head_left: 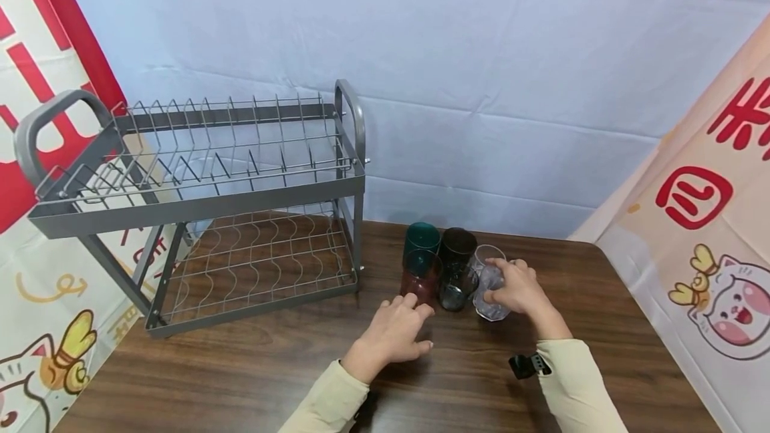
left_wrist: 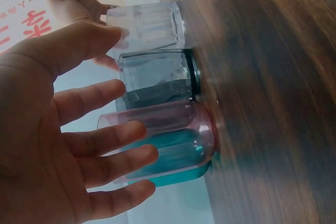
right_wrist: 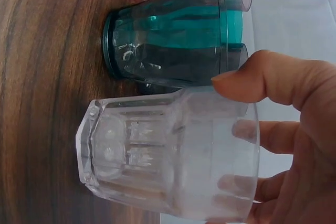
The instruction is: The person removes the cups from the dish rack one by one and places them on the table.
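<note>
My right hand (head_left: pixel 516 286) holds a clear faceted glass (right_wrist: pixel 142 156) that stands upright on the table. Its thumb (right_wrist: pixel 236 85) lies along the near side by the rim, and the other fingertips show through the far wall. My left hand (head_left: pixel 394 329) has its fingers spread, close in front of a pink glass (head_left: pixel 418 286), holding nothing. Behind the pink one stands a teal glass (head_left: pixel 422 234). A smoky grey glass (left_wrist: pixel 155 74) sits between the pink and the clear glasses, with a dark glass (head_left: pixel 458 242) behind it.
A grey two-tier metal dish rack (head_left: pixel 198 202) stands on the left of the wooden table (head_left: pixel 259 373). Pale cloth (head_left: pixel 421 85) hangs behind the table, and printed cloths (head_left: pixel 716 239) hang at both sides. A black band (head_left: pixel 529 366) is on the right wrist.
</note>
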A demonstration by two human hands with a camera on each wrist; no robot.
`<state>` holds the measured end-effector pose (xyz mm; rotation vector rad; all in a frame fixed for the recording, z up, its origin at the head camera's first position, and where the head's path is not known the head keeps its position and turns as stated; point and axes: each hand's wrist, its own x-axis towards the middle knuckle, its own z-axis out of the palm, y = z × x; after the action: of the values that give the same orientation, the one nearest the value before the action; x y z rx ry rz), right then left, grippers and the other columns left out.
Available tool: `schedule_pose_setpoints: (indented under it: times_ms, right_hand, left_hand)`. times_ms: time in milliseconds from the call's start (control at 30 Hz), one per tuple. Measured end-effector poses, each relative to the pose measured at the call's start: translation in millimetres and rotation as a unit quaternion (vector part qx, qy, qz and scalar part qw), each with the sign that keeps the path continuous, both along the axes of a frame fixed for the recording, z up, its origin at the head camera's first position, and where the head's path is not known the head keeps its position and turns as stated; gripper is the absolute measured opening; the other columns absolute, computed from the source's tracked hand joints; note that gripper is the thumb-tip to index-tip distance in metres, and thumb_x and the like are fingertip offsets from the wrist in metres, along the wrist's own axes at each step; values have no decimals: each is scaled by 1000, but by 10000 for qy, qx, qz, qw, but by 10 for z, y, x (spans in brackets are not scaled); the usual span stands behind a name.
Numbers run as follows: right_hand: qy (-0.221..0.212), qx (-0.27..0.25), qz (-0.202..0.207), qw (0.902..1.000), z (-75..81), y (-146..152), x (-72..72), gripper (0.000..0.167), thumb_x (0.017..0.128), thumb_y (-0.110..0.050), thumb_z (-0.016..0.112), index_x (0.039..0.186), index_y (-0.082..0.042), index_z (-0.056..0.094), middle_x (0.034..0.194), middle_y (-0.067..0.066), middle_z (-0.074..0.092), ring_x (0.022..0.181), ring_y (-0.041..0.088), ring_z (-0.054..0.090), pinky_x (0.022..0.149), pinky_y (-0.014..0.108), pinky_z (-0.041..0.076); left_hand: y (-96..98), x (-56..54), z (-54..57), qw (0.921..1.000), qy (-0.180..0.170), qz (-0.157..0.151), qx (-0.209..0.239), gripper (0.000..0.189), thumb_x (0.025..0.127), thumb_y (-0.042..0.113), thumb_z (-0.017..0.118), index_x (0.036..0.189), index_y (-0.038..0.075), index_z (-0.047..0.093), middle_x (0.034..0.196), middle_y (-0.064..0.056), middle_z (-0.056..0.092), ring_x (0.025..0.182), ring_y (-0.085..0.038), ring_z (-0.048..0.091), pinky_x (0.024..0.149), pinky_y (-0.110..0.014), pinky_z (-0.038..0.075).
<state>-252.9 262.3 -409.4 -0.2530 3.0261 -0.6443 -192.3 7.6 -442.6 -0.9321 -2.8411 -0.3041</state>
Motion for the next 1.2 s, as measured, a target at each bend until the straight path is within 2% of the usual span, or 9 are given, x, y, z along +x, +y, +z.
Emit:
schedule_pose_setpoints:
  times_ms: [67, 167, 300, 467, 833, 933, 1200]
  right_hand:
    - [-52, 21, 17, 10000, 10, -7, 7, 73, 67, -17, 72, 133, 0, 46, 113, 32, 43, 98, 48, 36, 74, 56, 36]
    - [-108, 77, 37, 9999, 26, -15, 58, 73, 71, -19, 71, 135, 1, 43, 124, 38, 35, 109, 55, 30, 79, 62, 34]
    - [178, 128, -186, 9996, 62, -25, 217, 70, 77, -23, 71, 135, 3, 42, 133, 41, 22, 118, 61, 19, 80, 68, 32]
    - [914, 84, -453, 9947, 78, -50, 390, 61, 78, -25, 71, 127, 3, 50, 128, 39, 32, 112, 60, 29, 75, 65, 37]
    - [1907, 38, -563, 9800, -44, -62, 616, 46, 77, -20, 72, 117, 0, 60, 116, 31, 49, 103, 50, 44, 71, 61, 40]
    - [1993, 13, -563, 9783, -51, -67, 679, 44, 77, -19, 72, 115, -1, 60, 116, 32, 49, 103, 50, 45, 71, 62, 40]
    - [1838, 174, -598, 9810, -57, -52, 796, 44, 76, -19, 72, 113, 1, 61, 114, 33, 50, 101, 51, 46, 71, 61, 40]
  left_hand:
    - [-7, 0, 5, 10000, 10, 23, 14, 46, 77, 45, 71, 114, 20, 62, 100, -3, 54, 85, -20, 53, 64, -31, 40]
    - [-33, 13, 11, 10000, 52, 33, 51, 46, 77, 45, 71, 115, 20, 62, 99, -3, 54, 85, -20, 53, 64, -32, 41]
    - [-105, 47, 29, 9997, 122, 71, 184, 46, 77, 44, 71, 115, 19, 62, 99, -2, 54, 85, -20, 53, 64, -32, 41]
    - [-263, 68, 62, 9989, 131, 297, 347, 47, 77, 42, 71, 116, 19, 62, 101, -2, 53, 87, -20, 52, 66, -33, 41]
    - [-528, 111, 56, 9967, 127, 496, 627, 44, 78, 39, 71, 116, 16, 62, 103, -4, 54, 90, -23, 52, 73, -39, 43]
    - [-587, 135, 50, 9962, 149, 563, 647, 44, 78, 37, 72, 115, 16, 62, 103, -4, 54, 90, -23, 52, 74, -40, 43]
    - [-734, 157, 8, 9948, 229, 677, 723, 42, 78, 34, 73, 114, 15, 63, 103, -6, 54, 89, -23, 52, 72, -40, 42]
